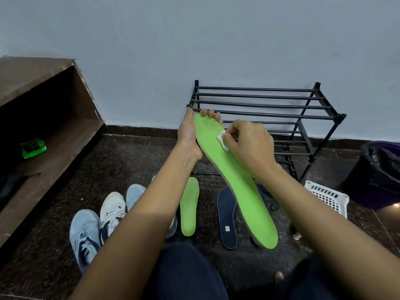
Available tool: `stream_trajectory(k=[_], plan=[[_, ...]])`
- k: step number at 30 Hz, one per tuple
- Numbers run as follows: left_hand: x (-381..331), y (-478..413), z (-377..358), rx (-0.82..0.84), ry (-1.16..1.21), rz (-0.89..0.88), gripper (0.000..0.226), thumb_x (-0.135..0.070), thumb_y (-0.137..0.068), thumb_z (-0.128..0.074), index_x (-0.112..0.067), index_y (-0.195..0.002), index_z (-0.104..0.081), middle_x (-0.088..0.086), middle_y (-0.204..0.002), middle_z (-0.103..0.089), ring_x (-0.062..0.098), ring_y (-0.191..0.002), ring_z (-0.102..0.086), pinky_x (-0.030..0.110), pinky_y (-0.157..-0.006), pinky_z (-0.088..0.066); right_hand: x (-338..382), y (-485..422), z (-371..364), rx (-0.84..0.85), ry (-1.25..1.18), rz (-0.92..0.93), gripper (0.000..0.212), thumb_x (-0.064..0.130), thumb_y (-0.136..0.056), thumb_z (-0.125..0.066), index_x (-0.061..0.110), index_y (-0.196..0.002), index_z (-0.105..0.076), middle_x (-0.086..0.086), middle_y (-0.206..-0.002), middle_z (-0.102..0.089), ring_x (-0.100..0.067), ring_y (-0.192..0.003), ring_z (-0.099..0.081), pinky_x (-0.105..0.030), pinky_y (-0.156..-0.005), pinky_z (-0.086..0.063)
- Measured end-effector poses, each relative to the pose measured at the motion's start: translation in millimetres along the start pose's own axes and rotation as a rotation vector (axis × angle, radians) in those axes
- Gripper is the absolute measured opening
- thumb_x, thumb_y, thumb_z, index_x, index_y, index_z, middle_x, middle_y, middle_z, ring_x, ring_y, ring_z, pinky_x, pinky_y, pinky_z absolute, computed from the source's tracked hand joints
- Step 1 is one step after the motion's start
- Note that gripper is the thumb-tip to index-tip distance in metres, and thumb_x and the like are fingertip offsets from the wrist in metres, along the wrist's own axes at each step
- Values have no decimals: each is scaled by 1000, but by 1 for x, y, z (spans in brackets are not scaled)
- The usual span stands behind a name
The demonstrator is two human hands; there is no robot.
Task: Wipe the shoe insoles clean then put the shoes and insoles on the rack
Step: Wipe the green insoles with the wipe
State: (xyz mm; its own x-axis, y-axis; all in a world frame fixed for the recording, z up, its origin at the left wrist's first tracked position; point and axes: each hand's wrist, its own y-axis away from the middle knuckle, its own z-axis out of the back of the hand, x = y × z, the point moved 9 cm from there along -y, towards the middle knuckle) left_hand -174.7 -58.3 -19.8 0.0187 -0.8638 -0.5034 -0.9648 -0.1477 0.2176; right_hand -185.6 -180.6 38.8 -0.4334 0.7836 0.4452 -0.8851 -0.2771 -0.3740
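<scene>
My left hand [190, 135] grips the toe end of a long green insole [242, 191], fingers curled over its tip. My right hand [249, 144] pinches a small white wipe [222, 140] and presses it on the insole's upper part. A second green insole [190, 206] and a navy insole [226, 217] lie on the dark floor below. Light blue shoes [84, 234] and a white shoe [112, 211] stand at the lower left. The black metal rack [259, 105] stands bare against the wall behind my hands.
A brown wooden shelf unit [54, 131] at the left holds a green packet [33, 147]. A white plastic basket [329, 198] and a black-lined bin [381, 174] sit at the right. My dark-trousered legs fill the bottom.
</scene>
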Motion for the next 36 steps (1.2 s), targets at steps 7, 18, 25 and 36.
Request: stream_trajectory(k=[7, 18, 25, 36], plan=[[0, -33, 29, -13, -56, 12, 54, -50, -103, -26, -13, -74, -51, 2, -68, -61, 17, -73, -65, 32, -94, -46, -44, -1, -43, 380, -305, -123, 10, 20, -80, -68, 15, -72, -69, -3, -70, -69, -16, -61, -61, -28, -57, -51], [38, -98, 91, -62, -168, 87, 48, -48, -101, -35, -8, -94, -60, 10, -93, -70, 20, -93, -65, 35, -95, -46, -111, 7, -161, 588, -756, -449, 11, 8, -86, -67, 1, -77, -66, -2, -61, -65, -11, -51, -57, -20, -47, -47], [45, -112, 195, -395, -467, 9, 53, -43, -104, -34, -5, -139, -47, 11, -143, -50, 22, -133, -46, 32, -108, -37, -174, 22, -242, 521, -582, -619, 15, 10, -83, -71, 5, -70, -66, -6, -68, -65, -12, -56, -59, -21, -50, -48], [91, -89, 306, -603, -488, 125, 23, -22, -102, -46, -6, -116, -56, 6, -113, -62, 17, -104, -58, 27, -89, -47, -235, 61, -379, 604, -366, -827, 32, 13, -78, -76, 8, -51, -61, -9, -62, -65, -20, -65, -63, -40, -74, -59]])
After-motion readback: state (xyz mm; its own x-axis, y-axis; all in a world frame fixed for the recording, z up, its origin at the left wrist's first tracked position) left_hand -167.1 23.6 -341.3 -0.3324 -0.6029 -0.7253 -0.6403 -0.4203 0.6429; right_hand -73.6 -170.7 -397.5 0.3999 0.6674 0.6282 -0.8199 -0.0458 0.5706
